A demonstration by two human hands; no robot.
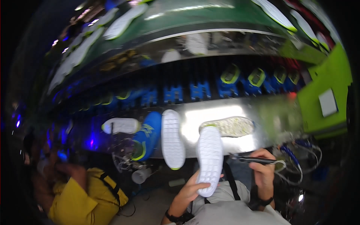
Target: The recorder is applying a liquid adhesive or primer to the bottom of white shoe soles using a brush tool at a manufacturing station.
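Observation:
My left hand (190, 188) grips the heel end of a white shoe sole (210, 157), tread side up, over the bench's near edge. Its far tip overlaps another sole (240, 126) lying with its pale, speckled inner side up. In my closed right hand (263, 173) is a slim dark pen-shaped tool (253, 159) with a pale cord or tube at its back end; the tool points left toward the held sole. Left of the held sole lie a white sole (173, 139), a blue shoe (152, 129) with lime trim and another white sole (123, 126).
The shiny metal bench (191, 112) spans the front. Behind it stands a row of blue-and-lime shoes (257, 78), and beyond runs a green belt (210, 18) carrying soles. A lime panel (326, 93) bounds the right. Coiled tubes (300, 165) hang nearby. A co-worker in yellow (88, 195) sits left.

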